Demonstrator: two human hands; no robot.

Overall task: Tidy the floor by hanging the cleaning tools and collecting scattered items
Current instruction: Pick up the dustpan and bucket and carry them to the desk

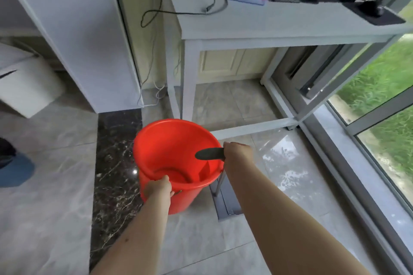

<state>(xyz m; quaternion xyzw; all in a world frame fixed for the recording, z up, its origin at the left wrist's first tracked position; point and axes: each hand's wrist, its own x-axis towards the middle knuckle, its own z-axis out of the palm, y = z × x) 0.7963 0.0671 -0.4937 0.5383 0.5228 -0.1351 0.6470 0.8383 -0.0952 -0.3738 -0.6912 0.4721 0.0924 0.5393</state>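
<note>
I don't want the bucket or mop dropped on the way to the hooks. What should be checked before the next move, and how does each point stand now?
1. Left hand holds the red bucket by its near rim: ok.
2. Right hand grips the black mop handle: ok.
3. Bucket holds no water: ok, its bottom shows bare red.
4. Grey mop head clear of the bucket: cannot tell, it sits close beside its base.
5. Floor dry underfoot: cannot tell, the tiles right of the mop shine.
6. Hooks for hanging in sight: not ok, none shows.
</note>
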